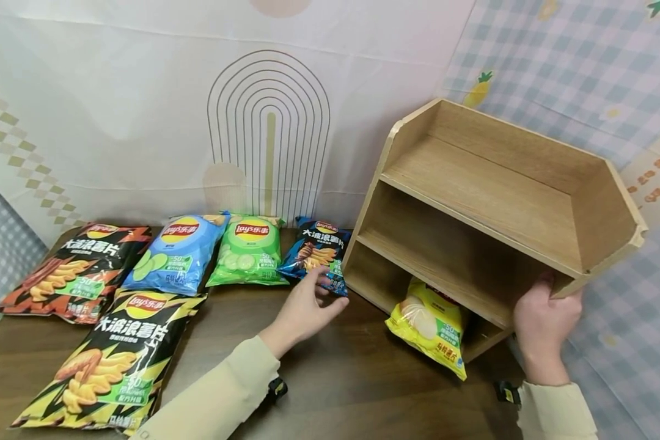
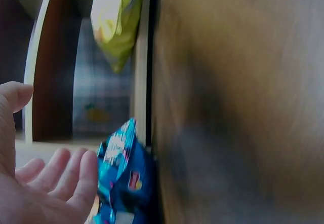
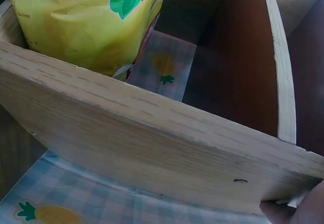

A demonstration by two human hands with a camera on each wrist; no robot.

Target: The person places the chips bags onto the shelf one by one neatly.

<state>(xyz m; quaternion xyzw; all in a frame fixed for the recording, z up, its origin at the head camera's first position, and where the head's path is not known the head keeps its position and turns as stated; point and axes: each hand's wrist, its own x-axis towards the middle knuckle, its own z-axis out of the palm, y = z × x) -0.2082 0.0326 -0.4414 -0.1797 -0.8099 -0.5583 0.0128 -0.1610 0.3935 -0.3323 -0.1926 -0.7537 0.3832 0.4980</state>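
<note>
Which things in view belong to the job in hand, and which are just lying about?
Probably part of the job:
shelf, gripped by the right hand
dark blue bag, by the left hand; contact unclear
yellow bag, poking out of the shelf

Seemingly just lying about:
green bag
light blue bag
black-and-red bag
black-and-yellow bag

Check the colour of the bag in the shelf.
That bag is mostly yellow, clearest in the head view.
</note>
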